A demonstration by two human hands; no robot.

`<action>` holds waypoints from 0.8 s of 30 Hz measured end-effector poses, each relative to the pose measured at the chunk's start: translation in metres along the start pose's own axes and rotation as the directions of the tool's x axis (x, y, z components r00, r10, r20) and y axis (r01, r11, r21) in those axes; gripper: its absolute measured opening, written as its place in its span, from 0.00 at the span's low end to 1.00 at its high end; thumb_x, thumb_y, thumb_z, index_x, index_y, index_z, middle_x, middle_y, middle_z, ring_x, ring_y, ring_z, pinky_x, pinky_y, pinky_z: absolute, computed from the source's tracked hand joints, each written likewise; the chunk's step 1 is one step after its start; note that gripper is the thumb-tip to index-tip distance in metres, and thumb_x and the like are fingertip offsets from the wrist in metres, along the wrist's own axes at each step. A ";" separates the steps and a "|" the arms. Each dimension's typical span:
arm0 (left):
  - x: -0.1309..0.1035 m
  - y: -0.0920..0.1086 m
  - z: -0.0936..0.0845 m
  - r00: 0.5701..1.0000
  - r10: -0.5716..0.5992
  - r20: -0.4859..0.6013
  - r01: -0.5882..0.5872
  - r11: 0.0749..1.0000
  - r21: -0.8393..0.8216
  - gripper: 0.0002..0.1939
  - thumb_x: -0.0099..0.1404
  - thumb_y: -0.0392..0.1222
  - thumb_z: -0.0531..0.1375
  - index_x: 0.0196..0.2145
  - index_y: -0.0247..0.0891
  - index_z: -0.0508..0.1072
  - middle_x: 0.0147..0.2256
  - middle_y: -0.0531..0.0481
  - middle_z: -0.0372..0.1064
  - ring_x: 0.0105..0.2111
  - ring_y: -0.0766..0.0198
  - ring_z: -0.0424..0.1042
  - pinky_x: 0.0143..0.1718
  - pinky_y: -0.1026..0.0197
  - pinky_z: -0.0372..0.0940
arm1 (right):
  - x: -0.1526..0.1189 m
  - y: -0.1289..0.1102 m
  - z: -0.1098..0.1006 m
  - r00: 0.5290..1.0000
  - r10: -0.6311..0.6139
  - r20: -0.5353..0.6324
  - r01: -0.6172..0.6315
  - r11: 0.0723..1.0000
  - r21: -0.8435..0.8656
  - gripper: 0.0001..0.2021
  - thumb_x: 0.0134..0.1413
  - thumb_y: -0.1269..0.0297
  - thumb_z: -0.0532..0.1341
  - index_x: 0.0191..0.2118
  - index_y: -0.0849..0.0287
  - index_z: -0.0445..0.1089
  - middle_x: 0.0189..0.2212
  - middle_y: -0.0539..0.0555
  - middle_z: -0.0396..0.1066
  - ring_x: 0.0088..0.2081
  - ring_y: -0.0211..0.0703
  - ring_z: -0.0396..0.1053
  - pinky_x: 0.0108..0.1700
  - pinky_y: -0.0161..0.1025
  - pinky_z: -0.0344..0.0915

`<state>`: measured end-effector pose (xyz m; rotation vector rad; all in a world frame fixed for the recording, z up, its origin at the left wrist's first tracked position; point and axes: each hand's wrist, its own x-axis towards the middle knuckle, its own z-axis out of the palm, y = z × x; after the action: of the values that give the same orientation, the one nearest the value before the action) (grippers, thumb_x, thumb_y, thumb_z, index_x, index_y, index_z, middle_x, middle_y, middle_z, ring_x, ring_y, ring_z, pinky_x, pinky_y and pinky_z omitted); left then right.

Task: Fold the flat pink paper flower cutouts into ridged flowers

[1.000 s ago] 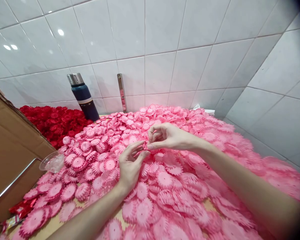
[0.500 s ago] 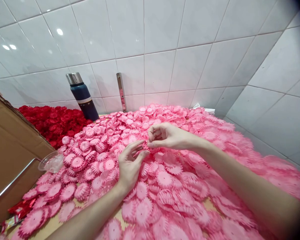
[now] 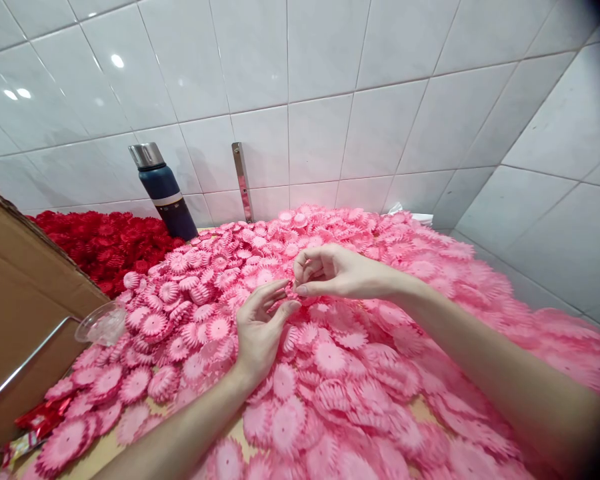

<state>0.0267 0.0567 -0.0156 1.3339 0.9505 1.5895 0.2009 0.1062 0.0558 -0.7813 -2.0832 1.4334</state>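
Loose pink flower-petal discs (image 3: 330, 359), scalloped and pleated with small center holes, lie heaped beneath both hands. My left hand (image 3: 261, 327) hovers over the heap, its fingers loosely curved and its thumb apart from them. Pink shows in that gap, but I cannot tell whether it is a held piece or the heap behind. Facing it from the right, my right hand (image 3: 327, 272) has thumb and index finger brought together in a pinch, the other fingers curled. What it pinches is too small to make out. The fingertips of both hands nearly meet.
A dark blue bottle (image 3: 167, 200) stands by the tiled wall, beside red petal discs (image 3: 110, 243). At left are a cardboard box (image 3: 25, 300), a clear plastic cup (image 3: 101, 323) and a red wrapper (image 3: 44, 413). A metal strip (image 3: 241, 180) rises against the wall.
My right hand has shifted very slightly left. My left hand holds nearly the same pose, and the view has tilted a little.
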 end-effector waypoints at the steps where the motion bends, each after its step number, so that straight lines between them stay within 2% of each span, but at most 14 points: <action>1: 0.000 0.000 0.000 1.000 0.000 0.000 0.000 1.000 -0.001 0.15 0.53 0.37 0.68 0.40 0.40 0.77 0.39 0.48 0.75 0.39 0.62 0.74 0.42 0.61 0.70 | 0.000 0.000 0.000 1.000 0.003 0.002 -0.003 1.000 -0.002 0.08 0.52 0.65 0.63 0.36 0.60 0.64 0.32 0.53 0.72 0.34 0.40 0.71 0.36 0.38 0.68; 10: 0.001 -0.001 0.000 1.000 0.010 0.001 -0.010 1.000 -0.005 0.15 0.53 0.36 0.68 0.40 0.40 0.77 0.39 0.48 0.75 0.39 0.62 0.74 0.42 0.62 0.69 | 0.000 -0.003 0.000 1.000 0.005 -0.006 -0.005 1.000 -0.007 0.09 0.52 0.64 0.63 0.36 0.60 0.64 0.32 0.53 0.72 0.33 0.39 0.71 0.34 0.37 0.68; 18: 0.000 0.000 0.000 1.000 0.003 0.000 -0.003 1.000 0.012 0.15 0.53 0.37 0.68 0.40 0.40 0.77 0.39 0.47 0.75 0.39 0.61 0.74 0.41 0.60 0.70 | 0.000 -0.002 0.001 1.000 0.000 -0.009 0.000 1.000 -0.026 0.07 0.52 0.66 0.63 0.35 0.60 0.64 0.31 0.53 0.72 0.33 0.40 0.71 0.35 0.37 0.68; 24: 0.000 -0.001 0.000 1.000 0.009 0.004 -0.009 1.000 0.014 0.15 0.53 0.37 0.67 0.41 0.40 0.77 0.40 0.47 0.75 0.39 0.61 0.74 0.42 0.60 0.70 | 0.001 0.000 0.002 0.999 -0.006 -0.044 0.006 1.000 0.000 0.07 0.51 0.66 0.63 0.35 0.60 0.64 0.32 0.53 0.71 0.34 0.40 0.71 0.36 0.39 0.69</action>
<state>0.0267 0.0575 -0.0162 1.3516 0.9558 1.5897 0.1989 0.1056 0.0550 -0.7995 -2.0503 1.4008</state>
